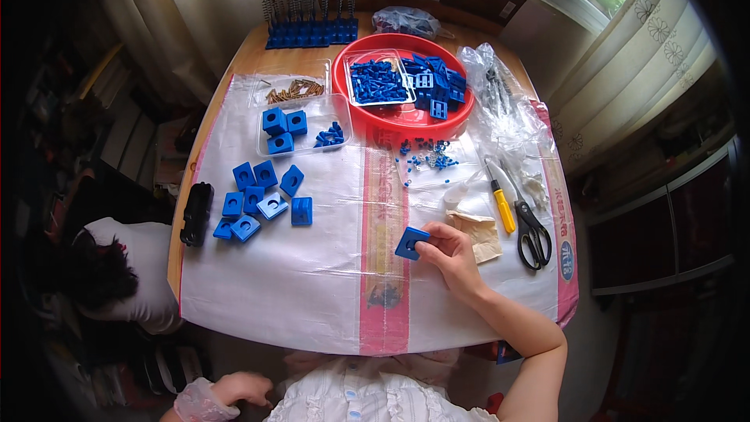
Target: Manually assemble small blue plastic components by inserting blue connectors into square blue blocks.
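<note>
Left hand (244, 388), lower left: finger closure cannot be told. Loose blocks (252, 199) left of centre. Blue block (406, 241), just below and right of centre, pinched by right hand (453, 258); presumably light, stiff, smooth, sturdy. Best held by opposite edges.

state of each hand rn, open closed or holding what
Left hand: open or closed cannot be told.
Right hand: closed on a blue square plastic piece with a hole.
</note>
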`<control>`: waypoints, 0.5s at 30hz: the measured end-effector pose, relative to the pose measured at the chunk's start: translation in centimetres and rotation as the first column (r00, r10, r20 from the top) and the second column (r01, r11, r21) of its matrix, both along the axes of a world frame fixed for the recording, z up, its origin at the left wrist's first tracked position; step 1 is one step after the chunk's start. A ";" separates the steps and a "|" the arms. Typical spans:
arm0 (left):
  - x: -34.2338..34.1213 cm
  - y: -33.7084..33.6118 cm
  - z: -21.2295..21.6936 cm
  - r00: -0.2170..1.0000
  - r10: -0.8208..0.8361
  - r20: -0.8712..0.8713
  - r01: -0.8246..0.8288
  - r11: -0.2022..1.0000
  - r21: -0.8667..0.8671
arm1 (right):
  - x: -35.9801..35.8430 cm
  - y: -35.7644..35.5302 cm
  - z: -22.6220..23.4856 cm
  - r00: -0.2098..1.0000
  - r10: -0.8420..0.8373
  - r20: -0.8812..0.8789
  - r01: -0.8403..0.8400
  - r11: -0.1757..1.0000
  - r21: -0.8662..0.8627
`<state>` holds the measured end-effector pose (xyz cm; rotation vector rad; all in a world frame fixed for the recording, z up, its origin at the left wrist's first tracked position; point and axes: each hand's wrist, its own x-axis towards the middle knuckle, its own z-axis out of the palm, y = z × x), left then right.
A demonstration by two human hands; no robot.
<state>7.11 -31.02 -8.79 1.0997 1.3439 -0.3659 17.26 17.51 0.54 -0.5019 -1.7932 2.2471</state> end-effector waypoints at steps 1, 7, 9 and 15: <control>-1.2 2.7 4.7 0.997 0.081 -0.006 -0.081 0.997 0.008 | -0.1 -0.2 0.1 1.000 0.005 0.008 -0.005 1.000 0.005; -4.4 13.0 21.3 0.924 0.375 0.073 -0.320 0.656 0.683 | -0.1 -0.2 0.0 1.000 0.000 -0.011 0.000 1.000 -0.001; -4.5 15.2 21.0 0.923 0.386 -0.008 -0.203 0.503 0.840 | 0.0 -0.3 -0.1 1.000 -0.005 -0.015 0.005 1.000 -0.011; -8.4 22.3 21.7 0.885 0.463 -0.046 -0.110 0.305 0.946 | 0.0 -0.2 -0.2 1.000 0.002 -0.016 -0.002 1.000 0.010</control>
